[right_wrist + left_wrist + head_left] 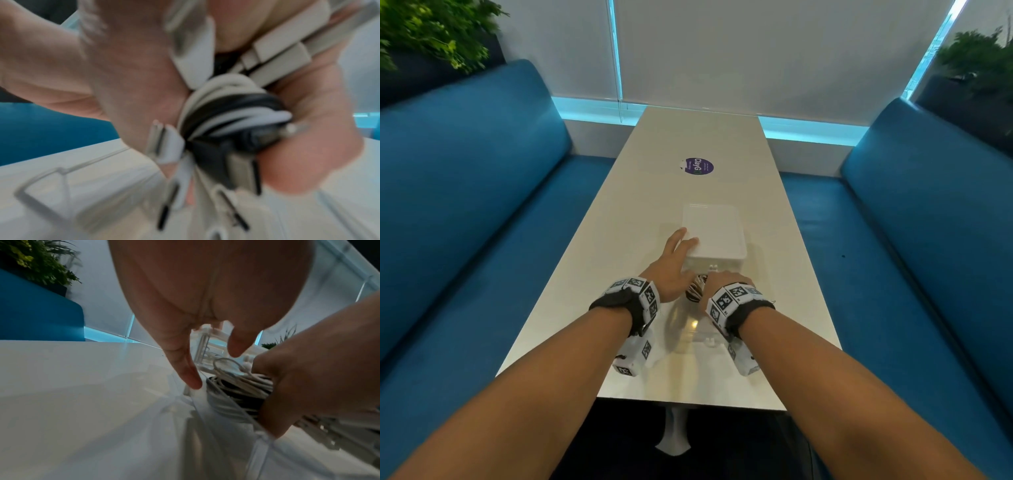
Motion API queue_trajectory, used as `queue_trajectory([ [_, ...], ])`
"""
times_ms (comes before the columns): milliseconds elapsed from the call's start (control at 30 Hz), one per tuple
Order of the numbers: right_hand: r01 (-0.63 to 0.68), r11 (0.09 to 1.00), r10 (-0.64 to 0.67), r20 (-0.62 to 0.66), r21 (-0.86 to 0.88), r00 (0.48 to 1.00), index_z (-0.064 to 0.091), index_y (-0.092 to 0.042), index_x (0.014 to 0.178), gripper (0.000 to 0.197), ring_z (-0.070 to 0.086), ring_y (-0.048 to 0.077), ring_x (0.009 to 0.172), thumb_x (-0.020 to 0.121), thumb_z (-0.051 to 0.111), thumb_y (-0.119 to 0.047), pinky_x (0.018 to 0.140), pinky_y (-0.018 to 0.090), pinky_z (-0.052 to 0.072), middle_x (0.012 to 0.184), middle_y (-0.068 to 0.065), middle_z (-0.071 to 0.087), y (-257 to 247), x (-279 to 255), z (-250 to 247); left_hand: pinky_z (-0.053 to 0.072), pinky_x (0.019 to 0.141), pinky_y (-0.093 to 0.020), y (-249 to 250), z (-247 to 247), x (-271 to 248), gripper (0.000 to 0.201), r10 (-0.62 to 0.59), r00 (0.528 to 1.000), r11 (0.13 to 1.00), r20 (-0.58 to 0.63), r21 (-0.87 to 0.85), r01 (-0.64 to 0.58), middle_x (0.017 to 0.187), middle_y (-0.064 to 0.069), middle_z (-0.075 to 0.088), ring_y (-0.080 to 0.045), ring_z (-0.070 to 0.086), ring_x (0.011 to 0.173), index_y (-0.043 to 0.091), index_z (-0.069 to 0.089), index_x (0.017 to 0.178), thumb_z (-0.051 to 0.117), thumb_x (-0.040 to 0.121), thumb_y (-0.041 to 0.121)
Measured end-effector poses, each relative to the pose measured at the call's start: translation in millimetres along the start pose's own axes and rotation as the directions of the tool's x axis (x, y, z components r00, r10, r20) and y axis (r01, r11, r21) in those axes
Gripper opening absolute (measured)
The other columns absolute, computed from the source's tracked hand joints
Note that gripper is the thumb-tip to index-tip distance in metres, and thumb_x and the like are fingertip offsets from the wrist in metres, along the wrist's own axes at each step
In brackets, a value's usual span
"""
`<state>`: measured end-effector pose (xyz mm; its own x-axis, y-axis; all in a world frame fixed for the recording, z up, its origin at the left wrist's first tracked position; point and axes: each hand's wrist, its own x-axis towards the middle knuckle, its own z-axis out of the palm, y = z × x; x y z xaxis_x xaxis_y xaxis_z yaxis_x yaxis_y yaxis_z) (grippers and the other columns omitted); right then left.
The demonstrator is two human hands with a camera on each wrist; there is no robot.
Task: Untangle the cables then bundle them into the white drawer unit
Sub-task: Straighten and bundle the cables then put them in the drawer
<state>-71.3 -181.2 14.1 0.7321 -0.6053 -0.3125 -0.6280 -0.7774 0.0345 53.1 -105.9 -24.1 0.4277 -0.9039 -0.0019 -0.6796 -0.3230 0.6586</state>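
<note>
1 white plastic drawer unit [714,233] stands on 1 long white table [688,144], with 1 round purple sticker [698,166] beyond the unit. 2 blue upholstered benches [476,192] flank the table, and 2 green leafy plants [434,31] stand behind them. 1 coiled bundle of white and black cables [232,113] sits just in front of the unit, with 2 bare hands [674,270] there; the number of cables in it cannot be told.

Overall light: even, cool, indoor; fairly bright in the head view.
Source: cyan daylight strips around the drawn blinds [756,51] at the far end.
Glare: soft sheen on the glossy table [640,192]; small bright spot on the clear drawer [693,323].
Shadows: faint, diffuse, beneath both wrists.
Head view: sharp at centre; benches [465,192] bowed outward at the edges by the wide lens.
Left wrist view: dimmer, bluish; left hand [205,293] backlit, soft; table foreground smeared.
Right wrist view: heavy motion blur throughout; cables [232,113] and right hand [127,78] smeared, edges indistinct.
</note>
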Motion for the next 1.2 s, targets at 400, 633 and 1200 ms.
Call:
queue_trajectory([
  [400,0.044,0.96,-0.091,0.16,0.278,0.983,0.052,-0.025,0.073,0.024,0.058,0.02,0.072,0.087,0.06,-0.042,0.068,0.03,0.05,0.072,-0.001,0.057,18.0,-11.5,-14.6,0.053,0.062,-0.044,16.5,17.7,6.6,0.071,-0.015,0.982,0.946,-0.189,0.315,0.075,0.155,-0.003,0.01,-0.038,0.062,0.087,0.02,0.033,0.126,0.08,0.074,0.004],
  [633,0.132,0.99,-0.138,0.154,0.048,0.978,0.062,-0.012,0.115,0.021,0.064,0.023,0.093,0.098,0.055,-0.022,0.078,0.034,0.054,0.108,0.007,0.067,-4.5,-1.7,3.4,0.053,0.083,-0.042,4.6,18.6,0.5,0.073,0.001,0.99,0.974,-0.144,0.225,0.032,0.166,0.001,-0.004,-0.037,0.062,0.105,0.016,0.028,0.15,0.061,0.088,-0.001],
  [1200,-0.026,0.999,0.029,-0.103,0.026,0.994,0.053,-0.002,0.127,0.034,0.05,0.032,0.117,0.103,0.042,-0.023,0.099,0.038,0.042,0.128,0.016,0.054,-9.2,10.4,35.8,0.055,0.073,-0.032,-7.1,3.0,-6.2,0.107,0.009,1.0,0.997,0.027,0.073,-0.011,0.159,0.025,-0.022,-0.024,0.066,0.091,0.033,0.009,0.157,0.079,0.078,0.018],
])
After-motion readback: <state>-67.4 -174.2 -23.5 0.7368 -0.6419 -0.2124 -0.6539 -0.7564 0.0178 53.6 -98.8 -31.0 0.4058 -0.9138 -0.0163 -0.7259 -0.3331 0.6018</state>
